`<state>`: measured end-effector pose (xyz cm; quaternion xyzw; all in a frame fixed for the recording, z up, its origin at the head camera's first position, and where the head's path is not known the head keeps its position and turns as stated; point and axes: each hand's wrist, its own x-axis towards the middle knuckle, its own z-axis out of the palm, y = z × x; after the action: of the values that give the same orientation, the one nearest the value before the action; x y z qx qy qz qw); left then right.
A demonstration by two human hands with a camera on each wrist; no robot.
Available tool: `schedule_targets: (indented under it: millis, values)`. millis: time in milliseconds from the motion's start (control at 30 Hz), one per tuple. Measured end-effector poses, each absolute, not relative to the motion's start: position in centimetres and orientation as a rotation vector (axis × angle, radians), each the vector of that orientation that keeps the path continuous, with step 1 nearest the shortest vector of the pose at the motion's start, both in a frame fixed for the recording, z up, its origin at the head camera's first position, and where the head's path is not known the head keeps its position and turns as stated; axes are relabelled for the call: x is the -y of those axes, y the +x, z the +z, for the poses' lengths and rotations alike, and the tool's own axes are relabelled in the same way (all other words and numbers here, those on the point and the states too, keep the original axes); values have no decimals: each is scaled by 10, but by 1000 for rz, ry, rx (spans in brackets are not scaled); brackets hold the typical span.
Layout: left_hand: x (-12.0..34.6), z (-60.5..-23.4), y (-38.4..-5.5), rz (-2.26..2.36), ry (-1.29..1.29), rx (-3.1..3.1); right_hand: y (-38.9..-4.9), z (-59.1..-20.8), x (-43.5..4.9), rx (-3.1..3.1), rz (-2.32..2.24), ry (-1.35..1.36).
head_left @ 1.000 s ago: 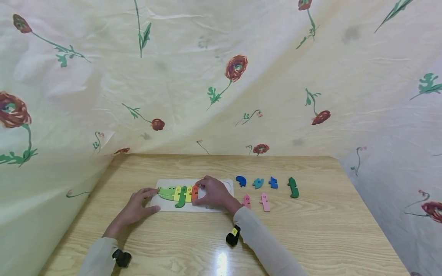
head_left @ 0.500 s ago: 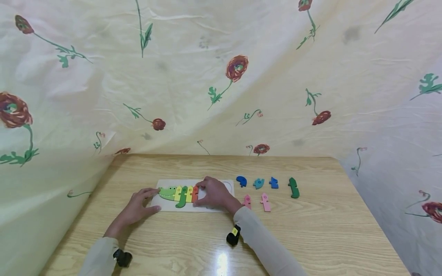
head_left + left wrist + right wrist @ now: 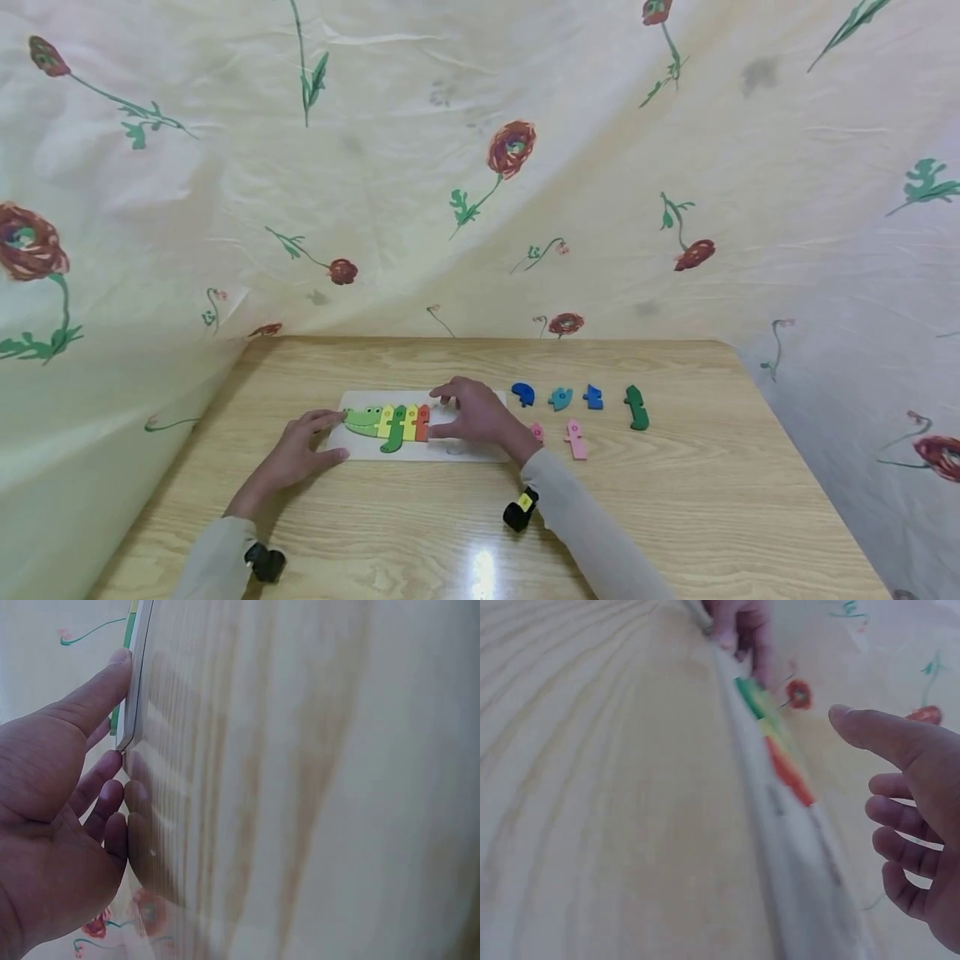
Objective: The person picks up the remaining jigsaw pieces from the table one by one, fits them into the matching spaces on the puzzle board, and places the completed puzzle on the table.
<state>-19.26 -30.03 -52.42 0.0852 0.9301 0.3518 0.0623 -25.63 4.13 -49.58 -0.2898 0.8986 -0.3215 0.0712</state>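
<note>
A white puzzle board (image 3: 457,451) lies on the table, holding a crocodile's green head (image 3: 365,422) followed by yellow, green, yellow and orange-red pieces (image 3: 422,423). At its left end is my left hand (image 3: 296,450), fingers by the snout and thumb touching the front edge; in the left wrist view the thumb (image 3: 94,694) lies straight along the board. My right hand (image 3: 480,412) hovers over the board's right part, its thumb and fingers spread and holding nothing. In the right wrist view its fingers (image 3: 904,817) are apart from the orange-red piece (image 3: 789,771).
Loose puzzle pieces lie right of the board: a dark blue one (image 3: 523,394), a light blue one (image 3: 560,398), a blue one (image 3: 593,397), a green one (image 3: 636,407) and a pink one (image 3: 576,439). Another pink piece (image 3: 537,432) is partly behind my right wrist. Flowered cloth (image 3: 480,275) hangs behind the table.
My right hand has let go of the orange-red piece, lifting and shifting slightly right. That piece stays in line on the board. The left hand has not visibly moved.
</note>
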Motion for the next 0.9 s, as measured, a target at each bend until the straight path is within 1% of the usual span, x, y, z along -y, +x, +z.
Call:
schedule_targets:
  millis: [367,600,900]
  values:
    - [297,-522,-192,1080,228,-2785,-242,-457,-78,-2681,-1119,-966]
    - [300,-524,-192,1093,202,-2766,-234,-456,-111,-2745,-1176,-1031]
    - [301,-525,-194,1089,212,-2765,-222,-457,-160,-2776,-1241,-967]
